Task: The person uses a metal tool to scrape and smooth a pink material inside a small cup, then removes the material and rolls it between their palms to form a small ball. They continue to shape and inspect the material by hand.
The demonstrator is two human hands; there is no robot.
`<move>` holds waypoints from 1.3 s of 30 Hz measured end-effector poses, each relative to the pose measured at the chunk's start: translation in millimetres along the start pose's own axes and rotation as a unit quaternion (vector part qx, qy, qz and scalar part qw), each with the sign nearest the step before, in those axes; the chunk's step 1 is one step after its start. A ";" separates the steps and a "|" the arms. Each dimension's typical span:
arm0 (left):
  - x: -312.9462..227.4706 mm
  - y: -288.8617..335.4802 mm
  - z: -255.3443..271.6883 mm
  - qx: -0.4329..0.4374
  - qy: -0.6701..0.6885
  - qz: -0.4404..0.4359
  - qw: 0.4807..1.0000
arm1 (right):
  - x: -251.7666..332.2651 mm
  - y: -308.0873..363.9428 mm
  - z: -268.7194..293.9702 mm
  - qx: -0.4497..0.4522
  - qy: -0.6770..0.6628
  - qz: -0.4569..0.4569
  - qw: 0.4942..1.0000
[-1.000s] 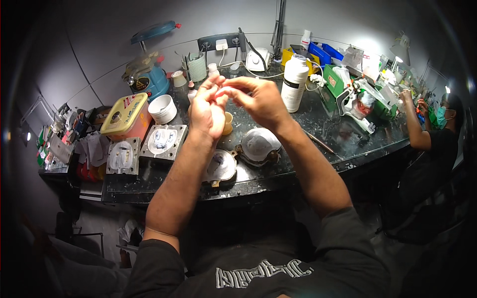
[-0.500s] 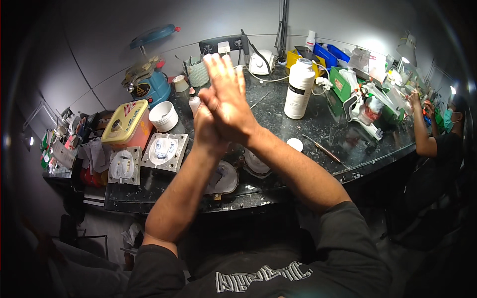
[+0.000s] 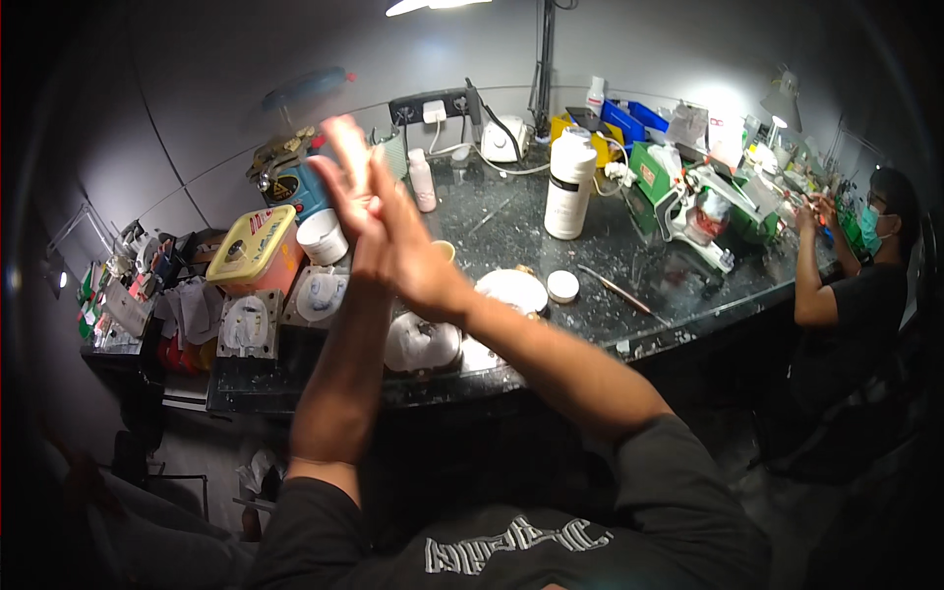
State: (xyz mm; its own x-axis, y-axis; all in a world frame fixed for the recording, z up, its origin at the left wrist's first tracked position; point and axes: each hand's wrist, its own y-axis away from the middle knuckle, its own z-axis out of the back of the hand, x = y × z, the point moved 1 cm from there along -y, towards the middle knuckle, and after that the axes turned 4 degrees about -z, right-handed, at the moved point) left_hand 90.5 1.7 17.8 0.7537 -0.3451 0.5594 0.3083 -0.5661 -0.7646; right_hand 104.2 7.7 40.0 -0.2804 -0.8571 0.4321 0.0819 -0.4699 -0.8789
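Observation:
My left hand (image 3: 346, 175) and my right hand (image 3: 411, 254) are raised over the bench, palm against palm, with their fingers stretched out. Motion smears the fingertips, and anything between the palms is hidden. Just right of my right wrist shows part of a pale yellow cup (image 3: 445, 251). Below my hands sit a round mould part with a white filling (image 3: 423, 344) and, to its right, another white round mould part (image 3: 511, 289). A small pinkish bottle (image 3: 422, 182) stands behind my hands. Left of my left wrist is a white tub (image 3: 321, 238).
A tall white bottle (image 3: 570, 192) stands right of centre, with a white lid (image 3: 562, 287) and a slim tool (image 3: 621, 291) nearer me. At left are a yellow-lidded box (image 3: 253, 241) and a metal flask half (image 3: 248, 326). A masked co-worker (image 3: 855, 265) works at far right.
My joined hands have shifted left and tilted, their palms sliding against each other. The view has tilted slightly, so a lamp now shows at the top and more of the round mould parts is visible.

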 end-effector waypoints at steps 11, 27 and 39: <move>5.0 -48.8 -3.6 -0.078 -0.603 0.291 0.739 | -43.5 -51.8 36.8 -0.041 -0.073 -0.090 0.992; -24.1 -50.4 9.9 -0.305 -0.449 0.174 0.821 | -94.5 -80.6 11.8 0.014 0.414 -0.101 0.905; -78.1 -72.7 28.3 -0.254 -0.552 0.291 0.739 | -78.8 -0.1 65.5 0.123 -0.153 -0.285 0.938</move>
State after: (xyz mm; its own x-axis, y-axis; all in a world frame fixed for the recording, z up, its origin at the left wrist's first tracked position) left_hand 25.7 90.9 20.6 0.7739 0.0210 -0.6330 -0.3016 -0.8666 -0.3975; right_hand 189.0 61.5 19.3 -0.0610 -0.4545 0.8886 0.2317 -0.8724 -0.4303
